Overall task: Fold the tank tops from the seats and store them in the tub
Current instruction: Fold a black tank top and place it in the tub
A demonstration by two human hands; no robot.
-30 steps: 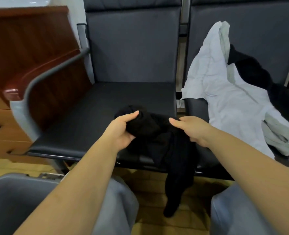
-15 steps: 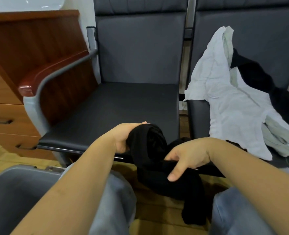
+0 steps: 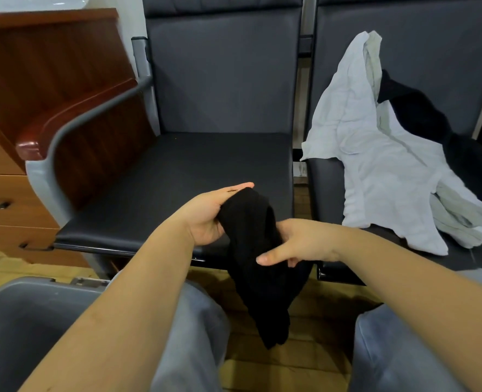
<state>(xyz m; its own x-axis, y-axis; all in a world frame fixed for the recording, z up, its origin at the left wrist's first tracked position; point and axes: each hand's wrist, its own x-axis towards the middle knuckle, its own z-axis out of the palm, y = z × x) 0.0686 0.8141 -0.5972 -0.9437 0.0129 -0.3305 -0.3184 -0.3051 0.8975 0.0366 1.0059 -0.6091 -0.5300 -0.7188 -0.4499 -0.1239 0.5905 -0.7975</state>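
Both forearms are bare, with no sleeves, watch or rings showing. The left hand (image 3: pixel 208 219) sits at the centre of the frame, and the right hand (image 3: pixel 299 244) is just right of centre. A small dark mark shows on the left hand near the index finger's base. Light blue-grey trousers (image 3: pixel 194 335) cover both thighs along the bottom edge, their fabric smooth and faintly creased.

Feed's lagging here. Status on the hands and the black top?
Both hands, left hand and right hand, grip black tank top, hanging off seat edge. Tub lower left. Path clear.
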